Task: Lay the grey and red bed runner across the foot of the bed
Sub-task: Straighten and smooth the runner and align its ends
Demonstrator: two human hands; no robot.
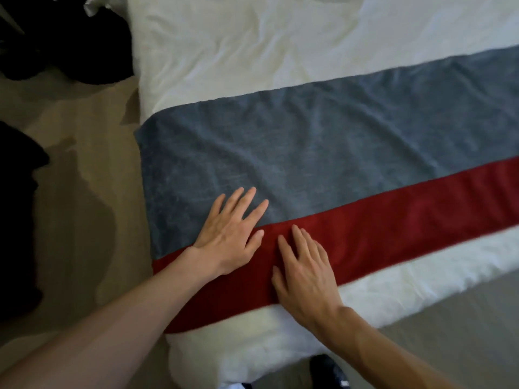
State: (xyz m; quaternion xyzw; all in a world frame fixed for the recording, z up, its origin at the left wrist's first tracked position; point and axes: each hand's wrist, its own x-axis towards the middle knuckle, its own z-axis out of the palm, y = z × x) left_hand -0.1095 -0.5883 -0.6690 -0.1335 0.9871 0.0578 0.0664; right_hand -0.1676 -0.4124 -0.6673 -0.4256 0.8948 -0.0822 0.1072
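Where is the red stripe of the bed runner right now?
The red stripe runs across the bed along the runner's near edge, between the grey band and the white bedding at the foot. The right hand rests flat on it.

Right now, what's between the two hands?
In the head view, only a narrow bare strip of the runner's red band lies between the left hand and right hand.

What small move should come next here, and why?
Probably sweep both flat palms rightward along the bed runner. The left hand and right hand press near its left end, while creases show in the grey band further right on the white bedding.
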